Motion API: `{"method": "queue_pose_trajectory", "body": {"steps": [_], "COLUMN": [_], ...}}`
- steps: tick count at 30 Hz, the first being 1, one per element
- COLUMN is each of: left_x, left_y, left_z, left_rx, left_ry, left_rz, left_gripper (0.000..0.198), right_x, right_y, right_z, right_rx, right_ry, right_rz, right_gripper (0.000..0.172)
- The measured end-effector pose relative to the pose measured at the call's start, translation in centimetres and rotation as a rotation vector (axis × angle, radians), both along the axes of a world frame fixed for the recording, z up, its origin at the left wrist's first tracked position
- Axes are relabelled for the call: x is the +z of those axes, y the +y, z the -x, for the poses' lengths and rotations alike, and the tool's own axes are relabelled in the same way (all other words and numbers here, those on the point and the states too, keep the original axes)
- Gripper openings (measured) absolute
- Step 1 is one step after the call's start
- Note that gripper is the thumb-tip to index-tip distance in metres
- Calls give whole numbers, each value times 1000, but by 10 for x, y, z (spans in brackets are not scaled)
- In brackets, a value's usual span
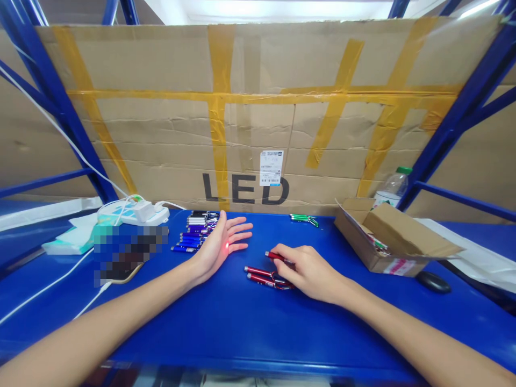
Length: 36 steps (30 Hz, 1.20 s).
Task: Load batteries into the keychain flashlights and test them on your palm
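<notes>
My right hand (308, 269) is closed around a small red laser pointer (274, 255), its silver tip turned left. A red light spot glows on the palm of my left hand (220, 247), which is open with its fingers stretched out to the right. Two more red laser pointers (260, 275) lie on the blue table just below the held one, close to my right fingers. Beside my left hand, a row of black, silver, purple and blue pointers (189, 239) lies partly hidden behind the wrist and thumb. Several green pointers (303, 218) rest farther back.
At right stands an open cardboard box (363, 244) with small items inside, a black mouse (433, 281) and a green-capped bottle (393, 188). A power strip (151, 215), cables and a phone (131, 269) lie left. A large cardboard sheet (173, 140) closes off the back.
</notes>
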<state>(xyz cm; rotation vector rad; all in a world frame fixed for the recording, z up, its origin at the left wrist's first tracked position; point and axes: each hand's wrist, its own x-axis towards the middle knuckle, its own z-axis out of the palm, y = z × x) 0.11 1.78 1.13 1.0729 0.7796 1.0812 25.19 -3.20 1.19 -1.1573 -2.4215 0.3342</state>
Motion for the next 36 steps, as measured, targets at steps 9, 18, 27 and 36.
{"method": "queue_pose_trajectory", "body": {"steps": [9,18,27,36], "left_x": [1,0,3,0], "left_y": [-2,-2,-4,-2], "left_z": [-1,0,-1,0], "left_rx": [-19,-61,-87,-114], "left_ry": [13,16,30,33], "left_rz": [2,-1,15,-19], "left_gripper": [75,83,79,78], "right_x": [1,0,1,4], "right_y": [0,12,6,1], "right_z": [0,-8,-4,-1], "right_rx": [-58,-224,-165,-110], "right_ry": [-7,-89,-44,-107], "right_rz": [-4,-33,-44,-30], "right_gripper": [24,23,25,24]}}
